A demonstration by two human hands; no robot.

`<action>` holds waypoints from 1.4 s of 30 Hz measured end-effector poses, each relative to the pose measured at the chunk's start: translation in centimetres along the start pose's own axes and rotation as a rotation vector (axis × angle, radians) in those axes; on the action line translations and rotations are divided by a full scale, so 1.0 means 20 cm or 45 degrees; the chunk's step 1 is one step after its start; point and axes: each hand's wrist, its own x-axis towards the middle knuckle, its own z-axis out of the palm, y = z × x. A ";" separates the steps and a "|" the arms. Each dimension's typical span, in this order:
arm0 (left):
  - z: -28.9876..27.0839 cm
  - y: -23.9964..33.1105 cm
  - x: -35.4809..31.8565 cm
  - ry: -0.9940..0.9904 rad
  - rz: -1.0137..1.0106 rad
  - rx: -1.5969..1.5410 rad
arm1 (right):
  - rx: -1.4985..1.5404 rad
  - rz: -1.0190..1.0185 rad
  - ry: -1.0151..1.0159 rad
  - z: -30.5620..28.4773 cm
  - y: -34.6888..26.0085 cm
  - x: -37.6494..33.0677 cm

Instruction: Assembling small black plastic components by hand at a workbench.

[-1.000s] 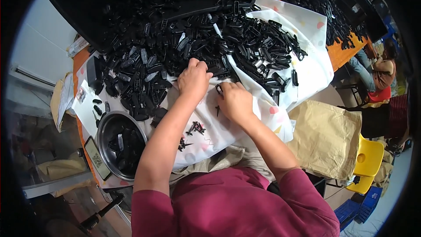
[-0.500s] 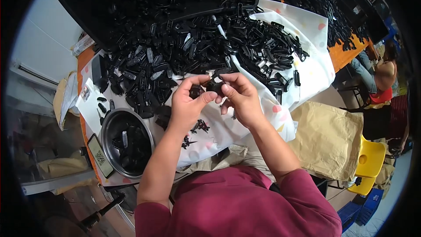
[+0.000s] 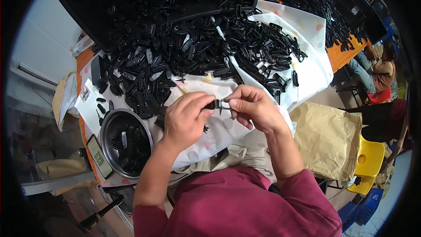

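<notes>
While both your hands pinch one small black clip [image 3: 218, 104], it hangs over the white sheet [image 3: 228, 127].
Left hand [image 3: 186, 118] and right hand [image 3: 252, 107] fingers close narrowly on it, near the clip pile [image 3: 197, 57].

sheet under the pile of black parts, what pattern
White sheet with scattered pastel spots, clearest in the head view.

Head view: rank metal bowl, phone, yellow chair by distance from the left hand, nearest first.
From the left hand:
1. Metal bowl, just to its left, holding black parts.
2. Phone, lower left, beyond the bowl.
3. Yellow chair, far right, past the brown paper bag.
</notes>
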 end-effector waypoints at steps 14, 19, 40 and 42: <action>0.17 0.05 -0.08 0.214 -0.982 -1.056 | -0.171 -0.083 0.170 0.09 0.11 0.03; 0.21 0.03 -0.13 0.300 -1.121 -1.167 | -0.866 -0.559 0.470 0.09 0.24 0.04; 0.31 -0.49 0.13 -0.419 -0.477 0.983 | -2.289 -0.719 0.518 -0.19 0.24 0.43; 0.30 -0.50 0.10 -0.347 -0.298 0.955 | -2.233 -0.677 0.404 -0.19 0.24 0.42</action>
